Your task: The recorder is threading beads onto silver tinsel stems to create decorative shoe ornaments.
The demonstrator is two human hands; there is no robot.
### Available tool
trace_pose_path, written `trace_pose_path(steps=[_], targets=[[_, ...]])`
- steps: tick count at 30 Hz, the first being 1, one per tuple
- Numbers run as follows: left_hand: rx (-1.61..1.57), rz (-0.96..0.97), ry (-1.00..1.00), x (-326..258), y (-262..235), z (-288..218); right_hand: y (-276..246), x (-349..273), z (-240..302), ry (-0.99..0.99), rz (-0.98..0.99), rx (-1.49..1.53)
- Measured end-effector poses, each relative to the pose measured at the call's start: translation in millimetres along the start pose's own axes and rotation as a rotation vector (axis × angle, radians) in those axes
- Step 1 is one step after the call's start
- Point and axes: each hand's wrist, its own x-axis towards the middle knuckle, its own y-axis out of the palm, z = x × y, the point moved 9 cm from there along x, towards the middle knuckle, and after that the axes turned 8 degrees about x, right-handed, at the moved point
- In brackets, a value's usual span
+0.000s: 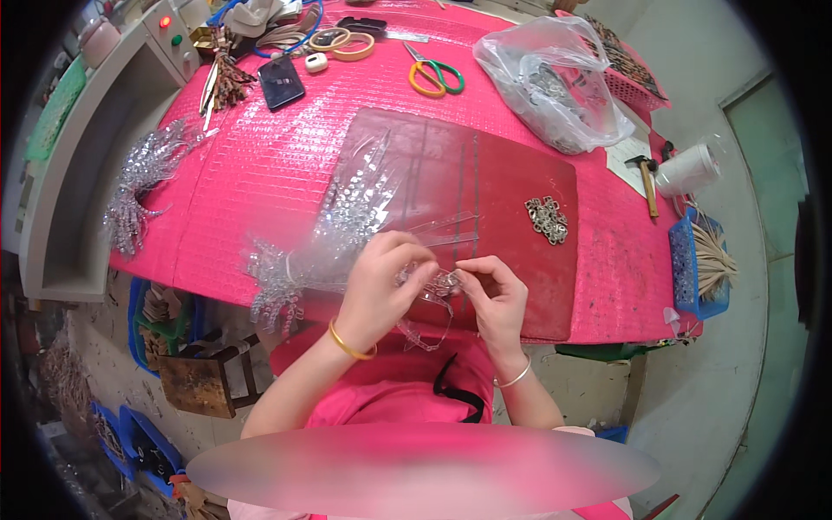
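Both my hands meet over the near edge of a dark red mat. My right hand pinches a small shiny metal buckle with a clear plastic strap looping down below it. My left hand is closed at the buckle's other side, its fingertips on the strap, partly hidden. Left of that hand lies a tied bundle of clear glittery straps, and more sparkling straps spread beyond it. A small heap of metal buckles rests on the mat's right side.
Another bundle of glittery straps lies far left. Scissors, a phone and tape rolls sit at the back. A plastic bag, hammer and blue basket line the right. A wooden stool stands below the table.
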Motion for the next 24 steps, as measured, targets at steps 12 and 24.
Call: trace_pose_path(steps=[12,24], targets=[[-0.719,0.216,-0.558,-41,26,38,40,-27,31,-0.452,0.107,-0.382],[-0.751,0.091,-0.523,-47,29,43,27,-14,5,-0.168,0.108,-0.244]])
